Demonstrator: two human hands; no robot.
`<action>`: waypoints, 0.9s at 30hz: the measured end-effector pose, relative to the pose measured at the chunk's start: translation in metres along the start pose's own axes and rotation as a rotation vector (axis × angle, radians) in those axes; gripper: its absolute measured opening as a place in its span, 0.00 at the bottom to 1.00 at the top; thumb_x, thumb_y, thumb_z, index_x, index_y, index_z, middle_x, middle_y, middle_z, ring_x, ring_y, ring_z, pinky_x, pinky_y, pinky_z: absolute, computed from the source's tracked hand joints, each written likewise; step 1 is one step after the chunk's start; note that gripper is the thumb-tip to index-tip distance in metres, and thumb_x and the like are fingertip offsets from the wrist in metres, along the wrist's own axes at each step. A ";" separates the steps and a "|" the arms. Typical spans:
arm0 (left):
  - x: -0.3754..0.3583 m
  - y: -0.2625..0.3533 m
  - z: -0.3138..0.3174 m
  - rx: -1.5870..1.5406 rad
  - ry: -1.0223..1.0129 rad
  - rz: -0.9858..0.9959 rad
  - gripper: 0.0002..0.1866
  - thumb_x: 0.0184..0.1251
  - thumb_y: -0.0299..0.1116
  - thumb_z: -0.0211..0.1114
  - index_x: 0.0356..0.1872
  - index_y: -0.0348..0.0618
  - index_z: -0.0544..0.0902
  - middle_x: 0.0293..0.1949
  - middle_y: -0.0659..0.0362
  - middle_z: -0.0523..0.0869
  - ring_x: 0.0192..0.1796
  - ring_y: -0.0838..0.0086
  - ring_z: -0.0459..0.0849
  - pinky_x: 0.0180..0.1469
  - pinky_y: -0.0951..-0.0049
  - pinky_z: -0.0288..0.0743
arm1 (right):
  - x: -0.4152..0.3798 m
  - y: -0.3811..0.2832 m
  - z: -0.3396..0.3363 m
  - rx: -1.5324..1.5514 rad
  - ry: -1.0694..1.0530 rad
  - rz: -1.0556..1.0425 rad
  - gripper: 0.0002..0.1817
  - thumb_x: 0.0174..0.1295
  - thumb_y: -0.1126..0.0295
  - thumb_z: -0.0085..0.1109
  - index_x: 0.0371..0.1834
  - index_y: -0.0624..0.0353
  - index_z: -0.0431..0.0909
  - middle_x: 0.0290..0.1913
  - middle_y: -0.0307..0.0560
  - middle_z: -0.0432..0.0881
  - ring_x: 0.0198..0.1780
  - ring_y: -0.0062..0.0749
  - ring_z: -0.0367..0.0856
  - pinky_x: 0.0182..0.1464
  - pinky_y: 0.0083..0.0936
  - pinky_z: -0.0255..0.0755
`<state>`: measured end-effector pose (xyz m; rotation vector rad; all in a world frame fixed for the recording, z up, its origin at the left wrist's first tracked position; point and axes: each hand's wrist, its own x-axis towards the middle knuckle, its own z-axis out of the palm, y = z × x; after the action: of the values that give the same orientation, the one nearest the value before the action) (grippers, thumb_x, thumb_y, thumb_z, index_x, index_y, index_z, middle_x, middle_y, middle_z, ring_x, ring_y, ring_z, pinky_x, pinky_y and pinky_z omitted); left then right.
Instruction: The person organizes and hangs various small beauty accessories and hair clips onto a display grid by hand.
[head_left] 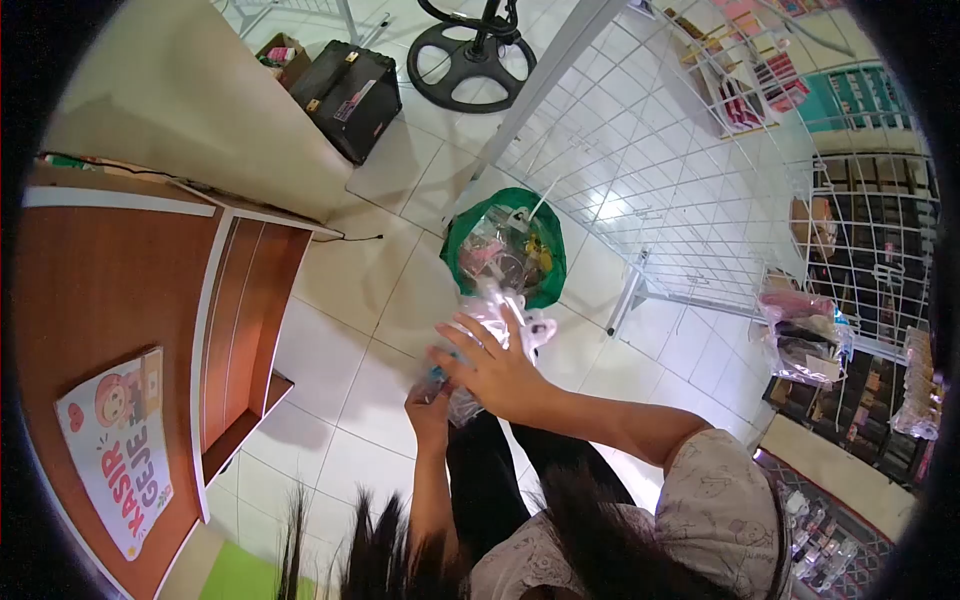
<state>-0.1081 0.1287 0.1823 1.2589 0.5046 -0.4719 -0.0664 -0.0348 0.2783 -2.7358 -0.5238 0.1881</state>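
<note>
My left hand [430,412] is closed on a crinkled clear plastic bag [463,408], with a bit of blue showing at the fingers. Just above it, my right hand [495,372] has its fingers spread, palm down over the clear plastic. Beyond those fingers, more shiny plastic wrap [487,305] and a small white and pink item with dark spots [541,331] stick out. A green sack [553,283] stands open on the floor ahead, filled with clear packets, some showing pink and yellow contents.
To the left stands a brown wooden counter [110,275] bearing a lettered sign [120,450]. A white wire grid rack [680,190] rises at the right, its foot [625,305] near the sack. Farther back are a black case [345,95] and a round stool base [470,75].
</note>
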 end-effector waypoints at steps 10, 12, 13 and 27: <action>0.007 -0.039 -0.039 -0.500 0.008 -0.261 0.24 0.60 0.27 0.66 0.57 0.44 0.71 0.53 0.58 0.78 0.54 0.68 0.77 0.58 0.63 0.73 | -0.047 0.092 0.032 1.408 -0.084 0.849 0.49 0.46 0.59 0.74 0.69 0.61 0.55 0.68 0.55 0.60 0.66 0.45 0.63 0.67 0.35 0.57; 0.008 -0.029 -0.024 -0.467 -0.012 -0.236 0.25 0.61 0.27 0.65 0.59 0.44 0.70 0.54 0.58 0.77 0.57 0.66 0.76 0.61 0.61 0.70 | -0.045 0.104 0.036 1.398 -0.073 0.669 0.47 0.49 0.61 0.72 0.69 0.63 0.54 0.64 0.52 0.65 0.62 0.38 0.68 0.65 0.33 0.61; 0.011 -0.032 -0.024 -0.489 -0.030 -0.230 0.25 0.61 0.28 0.64 0.60 0.44 0.69 0.55 0.58 0.77 0.57 0.66 0.75 0.62 0.60 0.69 | -0.042 0.107 0.033 1.390 -0.068 0.579 0.46 0.50 0.62 0.71 0.69 0.64 0.54 0.62 0.51 0.67 0.60 0.34 0.70 0.63 0.32 0.62; 0.053 -0.051 0.008 -0.601 -0.150 -0.287 0.23 0.59 0.26 0.65 0.57 0.47 0.73 0.50 0.61 0.80 0.56 0.66 0.76 0.62 0.58 0.69 | -0.001 0.105 -0.025 0.902 0.244 0.491 0.13 0.53 0.70 0.66 0.39 0.66 0.78 0.37 0.44 0.77 0.40 0.29 0.76 0.43 0.23 0.69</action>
<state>-0.0949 0.1057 0.1135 0.5717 0.6435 -0.5953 -0.0275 -0.1339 0.2637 -1.8994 0.2701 0.1531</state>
